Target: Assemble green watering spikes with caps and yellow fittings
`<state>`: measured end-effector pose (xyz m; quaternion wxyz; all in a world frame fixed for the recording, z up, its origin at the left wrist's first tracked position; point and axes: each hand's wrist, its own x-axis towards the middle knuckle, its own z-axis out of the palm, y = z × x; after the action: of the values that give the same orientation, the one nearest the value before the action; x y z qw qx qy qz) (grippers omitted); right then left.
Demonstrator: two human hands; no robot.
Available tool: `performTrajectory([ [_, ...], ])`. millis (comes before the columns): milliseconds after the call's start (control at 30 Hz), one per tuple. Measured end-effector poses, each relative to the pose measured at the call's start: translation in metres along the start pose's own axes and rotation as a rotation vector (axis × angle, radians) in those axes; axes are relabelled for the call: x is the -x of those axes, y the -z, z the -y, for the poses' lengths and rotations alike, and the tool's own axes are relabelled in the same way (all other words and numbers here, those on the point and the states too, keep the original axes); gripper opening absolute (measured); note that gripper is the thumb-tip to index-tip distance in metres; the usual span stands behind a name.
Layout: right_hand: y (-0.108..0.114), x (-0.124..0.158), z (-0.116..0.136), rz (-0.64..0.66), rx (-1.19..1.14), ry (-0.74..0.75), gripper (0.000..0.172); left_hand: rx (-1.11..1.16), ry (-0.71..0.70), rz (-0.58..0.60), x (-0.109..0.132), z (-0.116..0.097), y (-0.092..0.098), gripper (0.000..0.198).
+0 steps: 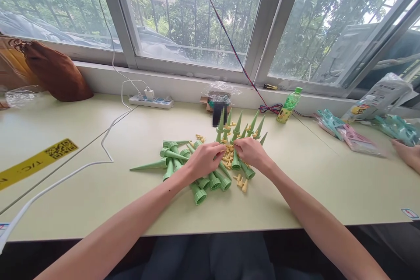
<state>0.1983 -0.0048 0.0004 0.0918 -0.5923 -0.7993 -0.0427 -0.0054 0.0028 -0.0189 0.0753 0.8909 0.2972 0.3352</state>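
Lying heaped at the middle of the pale table (pixel 98 192), green plastic cones (pixel 173 157) are pointing several ways. Some are resting flat with tips fanning left, some are standing upright behind the hands, and others are showing ribbed round mouths toward the near edge. Small yellow pieces (pixel 241 181) are lying loose among them.

Left hand (pixel 205 159) is resting on the flat cones, fingers curling in close, tips meeting over the yellow pieces. Right hand (pixel 251 153) is facing it, likewise curling nearly closed, fingertips almost touching the left's. Cannot tell whether either is pinching a piece.

A co-worker's hand (pixel 408 155) is resting at the table's right end, beside pink and teal packets (pixel 354 140).
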Motion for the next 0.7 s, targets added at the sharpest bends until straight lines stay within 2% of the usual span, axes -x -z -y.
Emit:
performTrajectory([
  [333, -0.011, -0.006, 0.002, 0.0, -0.058, -0.074, 0.03, -0.012, -0.012, 0.038, -0.001, -0.006, 0.0, 0.02],
  [500, -0.016, -0.009, 0.002, -0.006, -0.187, -0.156, 0.027, 0.0, -0.018, 0.036, -0.001, -0.007, -0.001, 0.021],
  [700, -0.019, -0.011, -0.002, -0.024, -0.342, -0.185, 0.023, 0.019, -0.018, 0.05, -0.001, -0.007, -0.002, 0.021],
])
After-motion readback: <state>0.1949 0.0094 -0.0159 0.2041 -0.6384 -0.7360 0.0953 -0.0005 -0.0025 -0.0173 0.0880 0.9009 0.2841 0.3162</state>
